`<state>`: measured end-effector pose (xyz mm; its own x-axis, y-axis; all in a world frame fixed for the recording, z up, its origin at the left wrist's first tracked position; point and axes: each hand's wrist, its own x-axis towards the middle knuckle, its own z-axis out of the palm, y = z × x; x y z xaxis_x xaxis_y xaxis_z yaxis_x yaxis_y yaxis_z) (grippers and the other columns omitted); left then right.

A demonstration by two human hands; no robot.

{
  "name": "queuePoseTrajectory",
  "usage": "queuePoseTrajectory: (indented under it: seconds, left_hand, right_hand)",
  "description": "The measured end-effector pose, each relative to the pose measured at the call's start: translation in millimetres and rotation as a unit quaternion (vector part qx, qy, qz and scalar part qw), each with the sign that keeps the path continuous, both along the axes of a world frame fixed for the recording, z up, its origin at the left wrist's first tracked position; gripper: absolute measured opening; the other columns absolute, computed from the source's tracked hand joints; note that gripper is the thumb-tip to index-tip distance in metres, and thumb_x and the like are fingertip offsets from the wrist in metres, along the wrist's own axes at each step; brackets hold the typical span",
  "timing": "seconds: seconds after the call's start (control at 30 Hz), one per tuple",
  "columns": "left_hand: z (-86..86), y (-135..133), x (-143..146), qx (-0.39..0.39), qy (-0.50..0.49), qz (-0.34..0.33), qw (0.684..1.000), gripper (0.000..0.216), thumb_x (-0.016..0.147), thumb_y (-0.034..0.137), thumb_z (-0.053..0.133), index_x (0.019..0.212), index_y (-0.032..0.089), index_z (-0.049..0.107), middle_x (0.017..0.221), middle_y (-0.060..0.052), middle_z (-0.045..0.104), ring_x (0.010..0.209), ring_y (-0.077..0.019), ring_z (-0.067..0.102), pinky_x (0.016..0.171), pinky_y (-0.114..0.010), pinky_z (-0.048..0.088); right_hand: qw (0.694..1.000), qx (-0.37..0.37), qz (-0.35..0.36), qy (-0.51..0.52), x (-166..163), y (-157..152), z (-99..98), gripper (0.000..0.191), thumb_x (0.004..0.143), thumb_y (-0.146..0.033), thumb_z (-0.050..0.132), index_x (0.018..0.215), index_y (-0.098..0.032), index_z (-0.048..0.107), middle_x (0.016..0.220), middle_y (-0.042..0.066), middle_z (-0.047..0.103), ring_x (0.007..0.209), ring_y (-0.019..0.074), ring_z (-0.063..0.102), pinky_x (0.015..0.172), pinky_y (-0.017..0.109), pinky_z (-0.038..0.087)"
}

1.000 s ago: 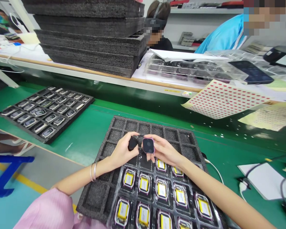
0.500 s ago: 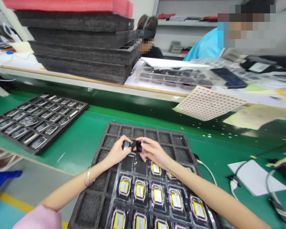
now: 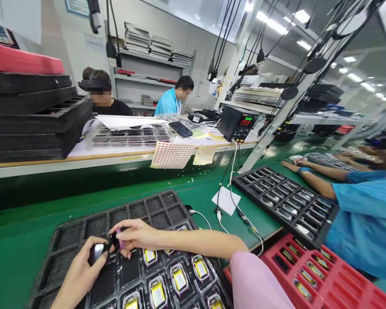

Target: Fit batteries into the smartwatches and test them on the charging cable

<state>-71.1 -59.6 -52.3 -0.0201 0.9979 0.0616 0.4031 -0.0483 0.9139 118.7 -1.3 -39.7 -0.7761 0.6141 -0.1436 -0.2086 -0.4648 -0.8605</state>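
My left hand is closed on a dark glossy screen piece with a bright reflection on its face. In my right hand, fingers pinch a small purple-edged watch case, its inside dark. The two parts are held close together; whether they touch I cannot tell. Beneath my hands lies a clear plastic tray with several watch cases showing yellow-edged batteries. Two pockets nearest my hands show only a dark bottom. The plastic tray rests on a black foam tray with square pockets.
Black foam trays are stacked at left on the shelf. A power supply stands farther right. Cables cross a white pad. At right are a filled black tray, a red tray and a co-worker in blue.
The head view has swung right and up, bringing the power supply, right-hand trays and co-worker into sight. Both hands keep hold of the same parts, close together above the tray.
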Motion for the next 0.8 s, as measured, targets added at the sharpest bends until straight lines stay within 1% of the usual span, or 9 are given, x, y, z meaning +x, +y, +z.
queuePoseTrajectory:
  seconds: [0.07, 0.1, 0.17, 0.23, 0.27, 0.37, 0.5, 0.8]
  left_hand:
    - [4.0, 0, 1, -0.001, -0.003, -0.008, 1.0, 0.032, 0.068, 0.052, 0.059, 0.084, 0.023, 0.057, 0.059, 0.003, 0.058, 0.05, -0.0186, 0.054, 0.043, -0.025, 0.039]
    - [6.3, 1, 2, 0.003, -0.001, -0.016, 1.0, 0.029, 0.069, 0.048, 0.059, 0.084, 0.023, 0.057, 0.063, 0.003, 0.06, 0.054, -0.0188, 0.056, 0.047, -0.026, 0.041]
    - [10.3, 4, 1, 0.017, 0.01, -0.036, 0.999, 0.022, 0.071, 0.04, 0.058, 0.085, 0.022, 0.056, 0.071, 0.002, 0.063, 0.064, -0.0192, 0.059, 0.058, -0.027, 0.046]
    - [12.5, 7, 0, 0.037, 0.018, -0.053, 0.998, 0.016, 0.072, 0.031, 0.054, 0.085, 0.021, 0.055, 0.078, 0.0, 0.064, 0.073, -0.0191, 0.059, 0.069, -0.028, 0.046]
    - [12.8, 8, 0, 0.043, 0.022, -0.057, 0.997, 0.015, 0.072, 0.027, 0.053, 0.085, 0.021, 0.055, 0.079, 0.0, 0.063, 0.076, -0.0189, 0.059, 0.071, -0.028, 0.046]
    - [12.0, 12, -2, 0.053, 0.027, -0.057, 0.997, 0.015, 0.073, 0.023, 0.052, 0.087, 0.02, 0.052, 0.08, 0.0, 0.061, 0.075, -0.0172, 0.056, 0.07, -0.027, 0.043]
    - [12.1, 14, -3, 0.052, 0.017, -0.057, 0.997, 0.014, 0.073, 0.02, 0.054, 0.087, 0.02, 0.05, 0.078, 0.002, 0.058, 0.074, -0.0154, 0.054, 0.07, -0.026, 0.041]
    - [17.1, 15, -4, 0.055, 0.012, -0.049, 0.997, 0.015, 0.073, 0.023, 0.059, 0.084, 0.02, 0.049, 0.076, 0.003, 0.056, 0.071, -0.0142, 0.053, 0.067, -0.025, 0.04]
  right_hand:
    - [1.0, 0.008, -0.002, 0.001, 0, -1, 2.6, 0.052, 0.067, -0.039, 0.079, 0.109, -0.015, 0.06, 0.067, 0.003, 0.064, 0.051, 0.0141, 0.061, 0.047, 0.022, 0.048]
    - [1.0, 0.011, -0.003, 0.0, 0, -1, 4.4, 0.051, 0.068, -0.039, 0.079, 0.11, -0.015, 0.06, 0.069, 0.003, 0.064, 0.051, 0.0138, 0.061, 0.046, 0.022, 0.047]
    - [1.0, 0.014, -0.01, -0.006, -1, -1, 8.5, 0.049, 0.07, -0.038, 0.077, 0.109, -0.015, 0.059, 0.073, 0.004, 0.065, 0.052, 0.0131, 0.061, 0.047, 0.022, 0.048]
    - [1.0, 0.016, -0.021, -0.015, -2, -2, 12.7, 0.045, 0.073, -0.037, 0.075, 0.109, -0.015, 0.058, 0.076, 0.005, 0.066, 0.052, 0.0118, 0.06, 0.048, 0.023, 0.049]
    - [0.999, 0.019, -0.027, -0.02, -3, -2, 14.7, 0.044, 0.074, -0.036, 0.074, 0.109, -0.015, 0.058, 0.078, 0.005, 0.066, 0.051, 0.0108, 0.059, 0.048, 0.022, 0.048]
    - [0.998, 0.034, -0.045, -0.03, -6, -2, 19.0, 0.04, 0.077, -0.035, 0.071, 0.11, -0.016, 0.058, 0.076, 0.003, 0.065, 0.048, 0.0091, 0.056, 0.046, 0.021, 0.046]
    - [0.997, 0.049, -0.044, -0.036, -9, 1, 20.7, 0.037, 0.08, -0.034, 0.068, 0.111, -0.017, 0.057, 0.074, 0.002, 0.063, 0.048, 0.0088, 0.054, 0.046, 0.021, 0.046]
    - [0.997, 0.059, -0.04, -0.041, -12, 3, 20.0, 0.035, 0.083, -0.034, 0.066, 0.112, -0.017, 0.057, 0.078, 0.005, 0.064, 0.048, 0.0082, 0.051, 0.046, 0.021, 0.045]
